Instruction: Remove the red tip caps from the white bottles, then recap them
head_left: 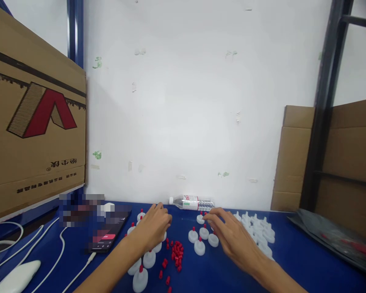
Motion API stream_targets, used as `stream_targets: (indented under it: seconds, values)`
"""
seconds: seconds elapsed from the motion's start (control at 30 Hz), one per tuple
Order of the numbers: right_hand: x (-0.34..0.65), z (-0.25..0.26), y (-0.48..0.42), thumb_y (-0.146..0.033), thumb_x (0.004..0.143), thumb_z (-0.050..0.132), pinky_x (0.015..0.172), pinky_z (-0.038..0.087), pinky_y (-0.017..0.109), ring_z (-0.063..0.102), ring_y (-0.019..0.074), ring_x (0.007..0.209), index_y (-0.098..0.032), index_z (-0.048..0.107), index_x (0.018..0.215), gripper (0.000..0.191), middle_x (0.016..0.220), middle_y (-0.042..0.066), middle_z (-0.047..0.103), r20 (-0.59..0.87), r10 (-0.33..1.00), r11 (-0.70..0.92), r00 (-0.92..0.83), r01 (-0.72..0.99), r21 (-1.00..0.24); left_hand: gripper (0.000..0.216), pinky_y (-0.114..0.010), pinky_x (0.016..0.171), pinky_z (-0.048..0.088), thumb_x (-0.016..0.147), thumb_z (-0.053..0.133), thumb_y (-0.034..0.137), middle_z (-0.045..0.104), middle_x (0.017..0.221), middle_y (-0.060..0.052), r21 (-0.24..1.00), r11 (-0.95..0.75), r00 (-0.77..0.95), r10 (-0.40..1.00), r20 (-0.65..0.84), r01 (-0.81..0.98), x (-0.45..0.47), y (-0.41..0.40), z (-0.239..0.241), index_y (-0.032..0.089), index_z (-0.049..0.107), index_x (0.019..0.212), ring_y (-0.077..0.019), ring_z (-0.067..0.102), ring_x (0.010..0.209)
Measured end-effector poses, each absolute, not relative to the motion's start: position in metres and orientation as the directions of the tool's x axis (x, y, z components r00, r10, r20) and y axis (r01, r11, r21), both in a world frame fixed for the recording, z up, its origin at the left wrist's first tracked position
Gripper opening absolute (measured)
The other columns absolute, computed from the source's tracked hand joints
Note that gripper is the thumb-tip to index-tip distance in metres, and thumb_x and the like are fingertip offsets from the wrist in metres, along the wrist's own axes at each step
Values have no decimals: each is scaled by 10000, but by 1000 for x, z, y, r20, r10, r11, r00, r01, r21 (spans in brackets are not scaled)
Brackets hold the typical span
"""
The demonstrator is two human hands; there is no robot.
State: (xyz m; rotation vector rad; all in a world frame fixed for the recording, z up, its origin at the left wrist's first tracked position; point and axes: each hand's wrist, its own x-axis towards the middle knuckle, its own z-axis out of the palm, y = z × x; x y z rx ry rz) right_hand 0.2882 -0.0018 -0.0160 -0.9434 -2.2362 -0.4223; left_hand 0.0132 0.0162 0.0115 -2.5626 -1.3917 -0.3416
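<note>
My left hand [155, 226] is closed, its fingers curled downward over a group of white nozzle caps with red tips [140, 278] on the left; what its fingertips hold, if anything, is hidden. Fingers bent, my right hand [227, 232] is closed at a small cluster of red-tipped white nozzle caps [199, 246]. Its fingertips are on a red-tipped cap at the cluster's far side, partly covered by the hand. Between my hands lies a loose pile of small red tips [177, 253]. White nozzle caps without red tips [259, 230] are heaped beyond my right wrist.
A clear plastic bottle [193, 202] lies on its side against the wall. On the left are a phone [110, 232], white cables [59, 252], a white charging device [16, 278] and a large cardboard box [42, 154]. A grey plastic bag [332, 236] lies on the blue table's right.
</note>
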Motion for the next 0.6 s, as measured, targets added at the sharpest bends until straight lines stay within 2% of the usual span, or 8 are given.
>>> stream_targets:
  seconds: [0.1,0.2,0.27,0.43,0.6]
  values:
    - [290,-13,-1,-206,1056,379,841,478,385,617,227,944,-235,598,1124,231,1054,68,659,673,537,697,-508,717,-16,199,-415,829,465,905,613,111,733,885,-89,-47,-516,512,826,235,855,8,18,8,190,758,795,-299,621,972]
    - [289,-9,-3,-229,1070,356,837,440,381,572,188,777,-213,588,877,302,819,23,629,638,567,708,-521,705,-54,151,-402,845,470,903,646,182,746,927,-78,-13,-506,497,841,215,862,7,15,9,220,782,849,-300,620,1022]
    - [287,-7,-4,-232,1073,343,839,422,376,519,162,682,-205,546,782,356,724,2,587,616,576,714,-537,697,-59,109,-410,888,463,883,679,223,750,966,-77,3,-507,496,844,204,862,8,13,10,230,787,893,-302,614,1059]
    - [286,-9,-5,-245,1068,375,894,390,375,512,153,667,-201,569,749,377,704,2,614,594,551,738,-586,674,-19,199,-421,937,440,757,739,122,760,983,-77,-5,-536,531,836,140,844,10,11,11,219,786,925,-293,636,1050]
    - [286,-11,-6,-261,1062,420,933,377,371,520,131,640,-198,597,697,410,672,-15,621,533,534,777,-656,629,-5,190,-395,908,432,760,683,73,765,928,-60,-32,-560,559,820,122,828,13,13,8,219,778,834,-281,644,1018]
